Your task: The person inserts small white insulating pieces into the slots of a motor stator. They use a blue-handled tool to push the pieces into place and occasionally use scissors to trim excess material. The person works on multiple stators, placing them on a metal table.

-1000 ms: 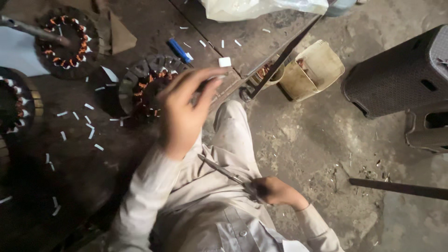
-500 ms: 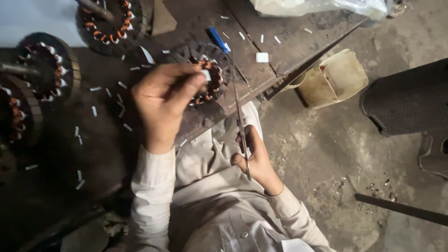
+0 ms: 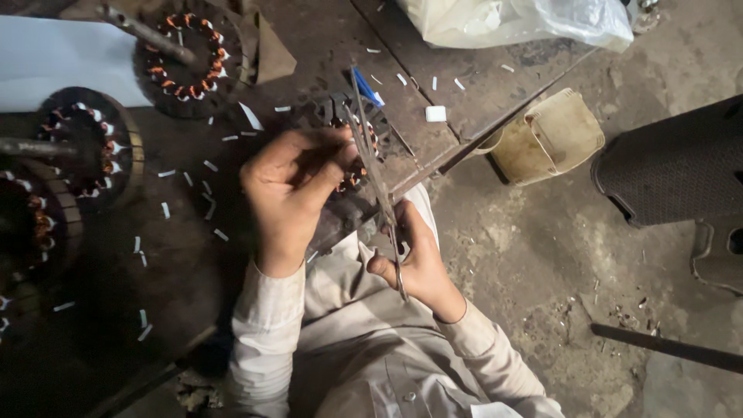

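My right hand point(image 3: 418, 259) is closed around the handles of a long pair of scissors point(image 3: 375, 166), fingers through the loops, the blades running up and away from me toward the bench. My left hand point(image 3: 290, 193) is bunched narrow, thumb and fingertips pinched together right beside the blades; whatever they pinch is too small to make out. Both hands sit above a dark round motor stator point(image 3: 340, 128) with copper windings, which lies on the workbench point(image 3: 433, 81) near its front edge (my hand covers a good part of it). Three more stators lie on the bench to my left: one point(image 3: 186, 58) at the top, one point(image 3: 89, 147) below it, and a darker one point(image 3: 27, 232) at the edge of view. Small white paper strips point(image 3: 213, 166) lie scattered over the bench. A blue pen-like stick point(image 3: 368, 87) lies just beyond the scissors, a white plastic bag point(image 3: 526, 19) farther back. A tan container point(image 3: 546, 139) stands on the floor beside the bench.
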